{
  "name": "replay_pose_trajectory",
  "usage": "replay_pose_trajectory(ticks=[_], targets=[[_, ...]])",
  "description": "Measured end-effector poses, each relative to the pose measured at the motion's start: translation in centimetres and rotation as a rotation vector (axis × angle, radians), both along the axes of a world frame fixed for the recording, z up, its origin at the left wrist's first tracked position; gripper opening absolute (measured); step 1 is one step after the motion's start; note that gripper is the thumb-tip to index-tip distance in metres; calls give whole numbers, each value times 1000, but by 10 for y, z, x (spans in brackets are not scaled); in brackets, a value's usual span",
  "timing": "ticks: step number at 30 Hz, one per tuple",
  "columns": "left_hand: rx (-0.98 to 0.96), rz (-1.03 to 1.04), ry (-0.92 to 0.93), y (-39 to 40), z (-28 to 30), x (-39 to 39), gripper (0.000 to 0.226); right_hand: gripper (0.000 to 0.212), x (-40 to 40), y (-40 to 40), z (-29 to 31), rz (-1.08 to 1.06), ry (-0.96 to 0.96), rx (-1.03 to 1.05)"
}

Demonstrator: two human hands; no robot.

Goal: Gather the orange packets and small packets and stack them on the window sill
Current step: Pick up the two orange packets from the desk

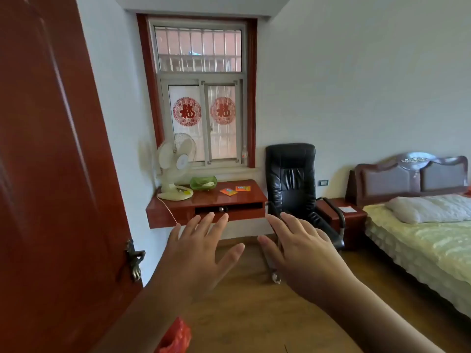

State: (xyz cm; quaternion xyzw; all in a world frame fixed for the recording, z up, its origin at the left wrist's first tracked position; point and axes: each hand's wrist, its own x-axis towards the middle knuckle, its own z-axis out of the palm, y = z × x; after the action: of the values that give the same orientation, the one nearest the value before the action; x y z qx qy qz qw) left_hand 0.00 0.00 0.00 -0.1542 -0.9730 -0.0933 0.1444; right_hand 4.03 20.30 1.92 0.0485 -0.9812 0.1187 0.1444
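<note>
1. We are losing the door (pixel 51 174) past the left and bottom edges.
2. We are finding the print on the two orange packets (pixel 234 190) at 12 o'clock too small to read.
3. We are seeing the left hand (pixel 201 256) covering part of the desk drawer (pixel 229 211).
4. At 3 o'clock, the bed (pixel 420 240) is running off the right edge.
5. At 6 o'clock, a red item (pixel 175 337) is getting cut off, unidentifiable.

Both bare arms reach forward; left hand (pixel 201 253) and right hand (pixel 295 248) empty, palms down, fingers (pixel 216 225) spread.
</note>
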Motion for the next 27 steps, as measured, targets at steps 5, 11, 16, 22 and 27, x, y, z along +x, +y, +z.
replay_pose_trajectory(ticks=[5, 11, 16, 22, 27], targets=[[-47, -32, 41, 41, -4, -36, 86, 70, -44, 46, -12, -7, 23, 27], [-151, -40, -17, 69, -22, -59, 90, 68, -87, 86, -30, 12, -9, 26], [-45, -2, -58, 82, -30, -92, 80, 68, -118, 96, -44, 37, -85, 15], [-52, 0, 10, 79, -35, -135, 78, 69, -168, 91, -49, 26, -121, -11], [-36, 14, 42, 52, -37, -191, 80, 72, -230, 66, -50, 47, -133, -14]])
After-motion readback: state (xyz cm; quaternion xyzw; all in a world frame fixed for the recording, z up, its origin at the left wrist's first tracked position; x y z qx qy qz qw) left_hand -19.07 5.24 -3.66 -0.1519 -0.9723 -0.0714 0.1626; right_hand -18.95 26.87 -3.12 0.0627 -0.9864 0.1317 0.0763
